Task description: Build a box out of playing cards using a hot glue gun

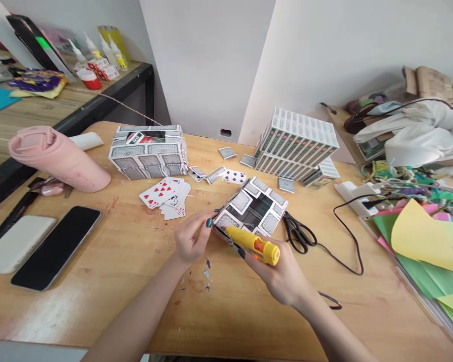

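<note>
A box covered with playing cards [238,202], with a dark opening in its top, sits at the middle of the table. My left hand [192,236] is closed at the box's left corner, thumb and fingers pinched on something I cannot make out. In my right hand [281,274] is a yellow glue gun [252,245], held over the box's near edge, its nozzle hidden. Black scissors [301,234] lie just right of the box. Loose playing cards [166,193] are fanned out behind my left hand, and small scraps [207,274] lie between my forearms.
A larger card-covered box [149,160] stands back left, stacked card packs [298,143] back right. A pink tumbler [60,158] and black phone [56,248] are at left. At right are a power strip [357,198], a dark cable and coloured paper [430,251].
</note>
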`<state>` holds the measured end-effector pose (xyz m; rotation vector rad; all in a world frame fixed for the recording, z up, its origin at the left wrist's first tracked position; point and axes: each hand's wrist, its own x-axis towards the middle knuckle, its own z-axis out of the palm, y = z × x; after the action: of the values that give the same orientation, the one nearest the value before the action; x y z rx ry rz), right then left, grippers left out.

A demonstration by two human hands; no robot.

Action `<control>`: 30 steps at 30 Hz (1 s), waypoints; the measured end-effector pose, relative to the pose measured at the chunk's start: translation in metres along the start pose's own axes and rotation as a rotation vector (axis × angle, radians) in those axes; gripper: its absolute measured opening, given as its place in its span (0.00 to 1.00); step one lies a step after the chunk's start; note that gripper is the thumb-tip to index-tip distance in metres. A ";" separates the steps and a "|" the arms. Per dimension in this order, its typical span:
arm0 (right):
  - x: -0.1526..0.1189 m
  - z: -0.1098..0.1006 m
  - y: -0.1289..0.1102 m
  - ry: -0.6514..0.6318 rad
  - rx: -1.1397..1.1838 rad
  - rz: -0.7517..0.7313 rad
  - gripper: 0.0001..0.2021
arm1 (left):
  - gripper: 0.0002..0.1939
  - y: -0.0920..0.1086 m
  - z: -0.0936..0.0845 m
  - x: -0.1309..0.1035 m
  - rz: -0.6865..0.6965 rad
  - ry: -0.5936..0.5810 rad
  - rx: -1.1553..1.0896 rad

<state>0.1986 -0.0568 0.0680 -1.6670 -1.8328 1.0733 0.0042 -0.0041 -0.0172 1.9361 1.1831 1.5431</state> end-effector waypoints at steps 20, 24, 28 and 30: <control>0.016 -0.012 0.010 0.059 0.012 0.079 0.13 | 0.12 -0.003 0.000 0.000 0.003 -0.005 -0.005; 0.005 -0.007 0.004 0.029 -0.021 0.043 0.14 | 0.12 -0.001 0.000 0.001 0.002 -0.002 -0.002; -0.002 -0.003 -0.002 -0.033 -0.049 0.041 0.13 | 0.12 0.000 0.000 0.001 -0.003 0.004 0.001; 0.001 -0.003 -0.003 -0.048 -0.044 0.045 0.13 | 0.12 0.000 0.000 0.002 0.000 -0.002 -0.010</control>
<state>0.1990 -0.0553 0.0725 -1.7296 -1.8694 1.1089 0.0047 -0.0027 -0.0161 1.9306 1.1727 1.5434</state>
